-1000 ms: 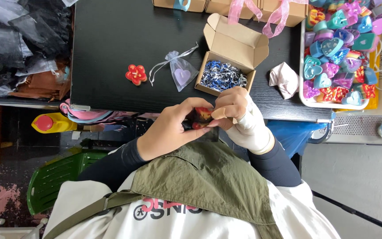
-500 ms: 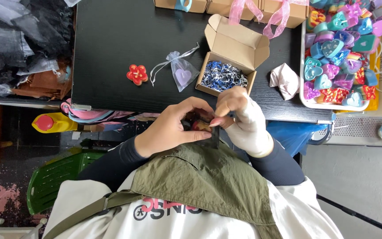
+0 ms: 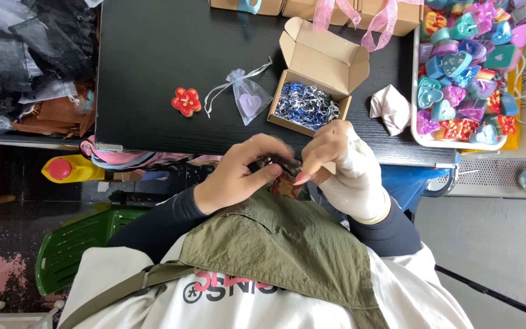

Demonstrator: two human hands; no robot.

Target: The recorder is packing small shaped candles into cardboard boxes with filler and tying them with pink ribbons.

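Note:
My left hand [image 3: 238, 175] and my right hand [image 3: 335, 159], which wears a white fingerless wrap, meet just below the black table's near edge [image 3: 153, 131]. Together they pinch a small dark sheer pouch [image 3: 282, 173] with something red inside; my fingers hide most of it. On the table just above them stands an open cardboard box [image 3: 321, 58] filled with blue and white shredded paper [image 3: 307, 105]. To its left lie a lilac sheer pouch with a purple heart inside [image 3: 249, 100] and a red flower-shaped piece [image 3: 187, 101].
A white tray [image 3: 424, 139] at the right holds several colourful heart-shaped pieces. A crumpled white cloth [image 3: 391, 108] lies beside it. Ribboned cardboard boxes [image 3: 366, 13] line the far edge. Black bags [image 3: 25, 61] pile at the left. Below are a yellow bottle [image 3: 68, 169] and a green chair [image 3: 71, 247].
Both hands stay together at the table's edge; my left fingers have shifted over the dark pouch and the hands have turned slightly. Nothing on the table has moved.

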